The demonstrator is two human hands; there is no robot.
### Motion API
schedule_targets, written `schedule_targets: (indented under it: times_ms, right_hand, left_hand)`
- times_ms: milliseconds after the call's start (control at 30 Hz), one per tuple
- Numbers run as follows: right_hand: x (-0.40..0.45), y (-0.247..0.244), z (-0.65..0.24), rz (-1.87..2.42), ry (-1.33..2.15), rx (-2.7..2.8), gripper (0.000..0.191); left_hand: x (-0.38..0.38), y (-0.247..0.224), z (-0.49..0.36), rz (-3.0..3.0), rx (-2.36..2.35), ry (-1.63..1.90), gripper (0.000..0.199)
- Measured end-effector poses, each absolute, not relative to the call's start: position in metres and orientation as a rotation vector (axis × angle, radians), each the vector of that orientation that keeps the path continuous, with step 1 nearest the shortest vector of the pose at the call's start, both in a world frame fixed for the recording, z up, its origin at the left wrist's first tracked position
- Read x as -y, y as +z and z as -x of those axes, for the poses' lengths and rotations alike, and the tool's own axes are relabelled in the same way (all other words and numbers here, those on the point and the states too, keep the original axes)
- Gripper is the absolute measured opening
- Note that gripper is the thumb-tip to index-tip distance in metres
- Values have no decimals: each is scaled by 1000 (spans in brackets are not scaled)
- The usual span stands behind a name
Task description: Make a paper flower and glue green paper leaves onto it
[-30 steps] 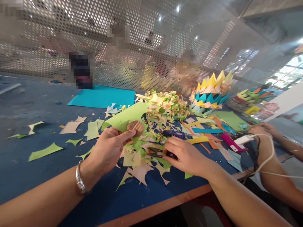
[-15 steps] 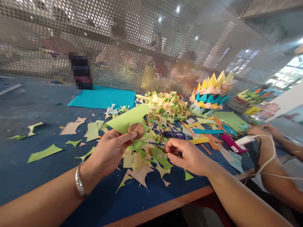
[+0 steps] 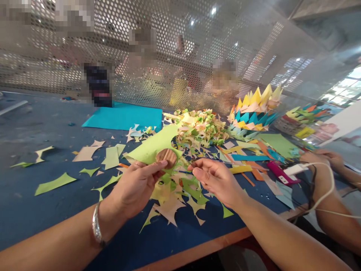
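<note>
My left hand [image 3: 138, 180] is closed on a sheet of light green paper [image 3: 152, 145] with a curved cut-out in its right edge. Its thumb presses a round brown wood-grained disc [image 3: 167, 158] flat against that paper. Close by on the right, my right hand [image 3: 216, 178] is pinched, thumb against forefinger, beside the paper's edge. What sits in that pinch is too small and too hidden to name. Under both hands lie green and cream paper offcuts [image 3: 169, 210], several with rounded bites cut out.
A heap of small paper pieces [image 3: 200, 126] stands behind, with a turquoise sheet [image 3: 124, 116] to its left. Right of it are pointed folded-paper crowns [image 3: 254, 113], paper strips and a pink power strip [image 3: 282, 171] with a white cable. Another person's hands [image 3: 313, 160] work at far right.
My right hand has moved slightly left and up, closer to the disc, its fingers now pinched at the front. My left hand still holds the paper and disc, shifted slightly right in view.
</note>
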State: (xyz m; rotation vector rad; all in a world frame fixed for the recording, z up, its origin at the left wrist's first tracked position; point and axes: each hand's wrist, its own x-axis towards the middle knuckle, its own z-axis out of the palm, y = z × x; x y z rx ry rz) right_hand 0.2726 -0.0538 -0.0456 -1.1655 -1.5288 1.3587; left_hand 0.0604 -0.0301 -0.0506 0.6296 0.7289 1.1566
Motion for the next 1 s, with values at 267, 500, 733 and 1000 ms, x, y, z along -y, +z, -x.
schedule_targets:
  times_ms: [267,500,733,1000]
  right_hand:
    - [56,-44,-261,1043,1511,1422,30]
    - [57,-45,-260,1012,1533,1376,31]
    - [58,-48,-262,999,1536,1365,29]
    - [57,-48,-265,1009,1508,1416,27]
  left_hand:
    - [37,-53,-65,-618,-764,1073,17]
    - [39,-50,-66,-619,-702,1044,12]
    - [40,-50,-65,-678,-701,1027,14]
    - [41,-50,-65,-751,-664,1026,13]
